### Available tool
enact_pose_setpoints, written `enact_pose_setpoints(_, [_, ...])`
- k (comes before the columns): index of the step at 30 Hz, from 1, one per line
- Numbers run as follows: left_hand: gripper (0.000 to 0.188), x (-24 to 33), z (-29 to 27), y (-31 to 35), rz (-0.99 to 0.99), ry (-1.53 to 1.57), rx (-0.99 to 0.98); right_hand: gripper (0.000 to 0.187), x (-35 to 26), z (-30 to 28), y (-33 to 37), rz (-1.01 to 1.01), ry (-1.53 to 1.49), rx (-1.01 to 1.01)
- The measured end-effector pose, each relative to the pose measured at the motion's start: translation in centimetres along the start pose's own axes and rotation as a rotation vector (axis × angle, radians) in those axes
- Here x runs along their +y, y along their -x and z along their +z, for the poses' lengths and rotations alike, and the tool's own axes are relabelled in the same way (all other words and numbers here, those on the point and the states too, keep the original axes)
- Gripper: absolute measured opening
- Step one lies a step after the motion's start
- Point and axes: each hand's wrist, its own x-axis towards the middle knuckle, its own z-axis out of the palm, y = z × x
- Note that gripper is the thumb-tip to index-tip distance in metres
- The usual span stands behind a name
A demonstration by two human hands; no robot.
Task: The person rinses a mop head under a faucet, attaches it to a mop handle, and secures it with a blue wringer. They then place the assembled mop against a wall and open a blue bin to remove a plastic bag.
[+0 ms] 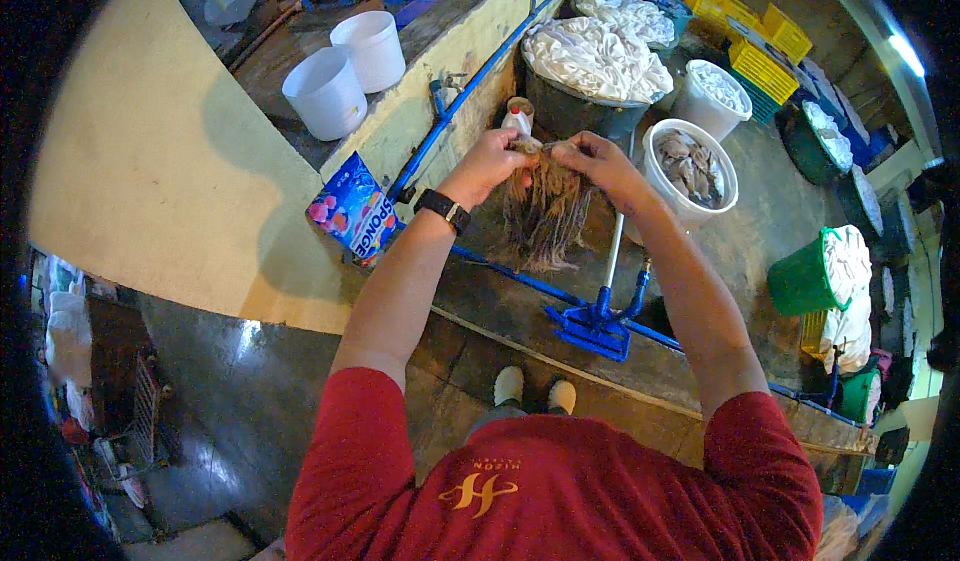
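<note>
A brown, stringy mop head [545, 216] hangs between my hands, its strands falling downward. My left hand [487, 168], with a black watch on the wrist, is closed on its upper left edge. My right hand [598, 166] pinches the upper right edge with thumb and fingers. Just beyond my hands stands a white jug [518, 119] with a red cap. Below and right of the strands lies a blue plastic mop or brush head [597, 329] on a white pole [614, 251].
A blue pipe [470, 71] runs along the low wall beside a blue printed bag [353, 211]. Two white buckets [325, 96] stand beyond the wall. White cloth fills a large dark tub [585, 111]. A white bucket [730, 186] holds soaking brown cloth; a green bucket [800, 276] sits right.
</note>
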Motion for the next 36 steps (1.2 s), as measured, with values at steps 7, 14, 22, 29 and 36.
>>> enact_pose_setpoints(7, [0.007, 3.1, -0.2, -1.9, -0.048, -0.059, 0.014, 0.039, 1.9, -0.6, 0.4, -0.039, 0.115, -0.101])
enact_pose_setpoints(14, [0.029, 2.7, 0.7, -1.5, 0.061, -0.068, -0.013, 0.048, -1.2, -3.9, -0.2, 0.086, -0.592, -0.217])
enact_pose_setpoints(22, [0.044, -0.3, 1.1, -0.8, -0.037, 0.121, -0.101, 0.051, -3.3, -4.6, 0.1, 0.140, -0.226, -0.160])
enact_pose_setpoints(29, [0.030, 1.3, 2.0, -0.9, -0.165, 0.367, -0.114, 0.058, 1.7, -3.3, 0.7, -0.044, 0.310, -0.215])
enact_pose_setpoints(36, [0.046, 1.2, 0.5, -1.2, -0.131, -0.122, -0.129, 0.051, 4.3, -4.0, 0.8, 0.085, -0.132, -0.283])
